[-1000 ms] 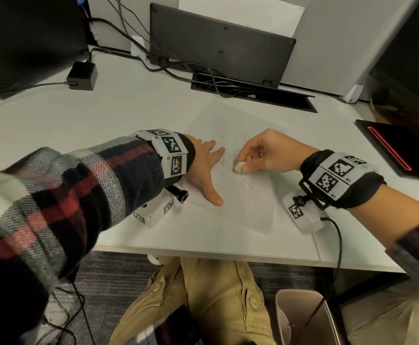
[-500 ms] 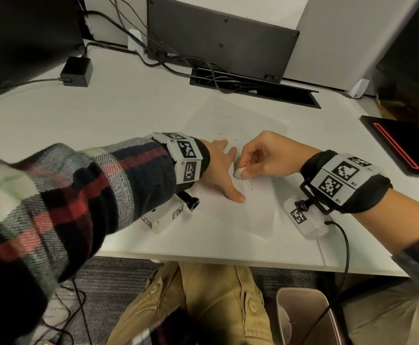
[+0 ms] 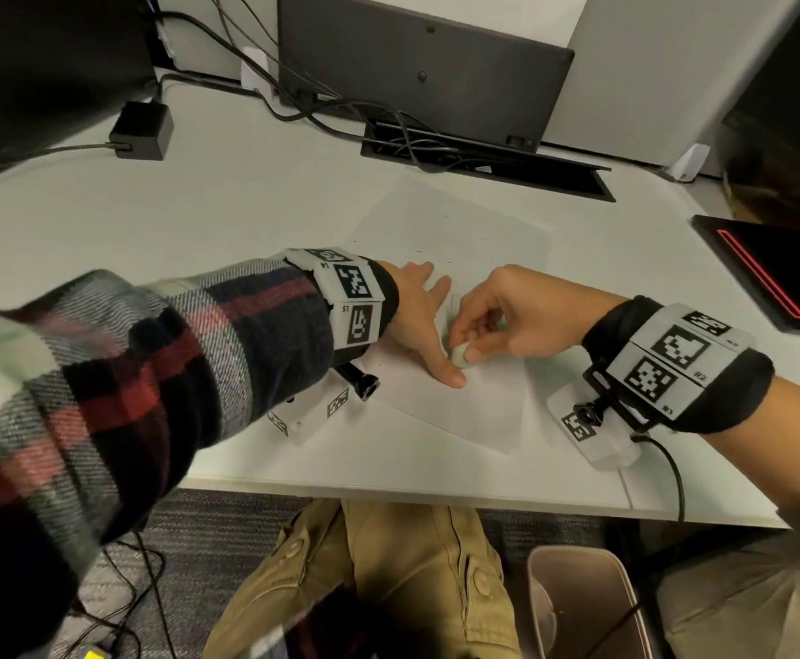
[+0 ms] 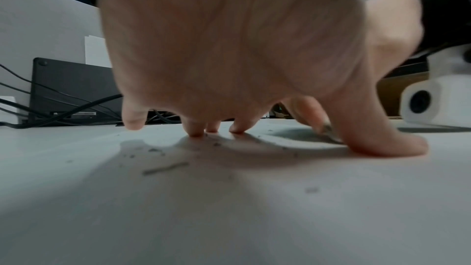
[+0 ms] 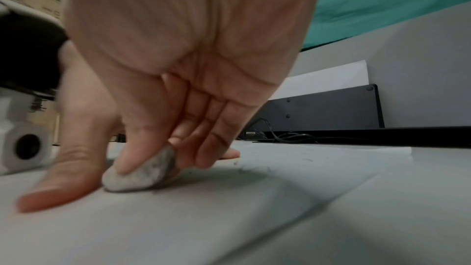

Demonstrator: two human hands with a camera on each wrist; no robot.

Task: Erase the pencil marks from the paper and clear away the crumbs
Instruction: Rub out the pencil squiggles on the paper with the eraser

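A white sheet of paper (image 3: 459, 221) lies on the desk, faint grey marks barely visible between my hands. My left hand (image 3: 417, 321) lies spread on the sheet and presses it down with straight fingers and thumb (image 4: 397, 144). My right hand (image 3: 469, 342) pinches a small, grey-smudged white eraser (image 3: 459, 356) and holds it against the paper right beside the left thumb (image 5: 58, 184). The right wrist view shows the eraser (image 5: 142, 172) flat on the sheet. Dark eraser crumbs (image 4: 153, 150) are scattered on the paper around my left fingertips.
A dark monitor back (image 3: 426, 64) and a cable tray (image 3: 483, 159) with wires stand behind the paper. A black power adapter (image 3: 141, 130) sits at the back left and a dark device with a red line (image 3: 759, 273) at the right. Under the desk edge stands a bin (image 3: 583, 606).
My right hand has drawn the eraser toward me across the paper, ending beside the left thumb. The left hand shifted slightly right and stays pressed on the sheet.
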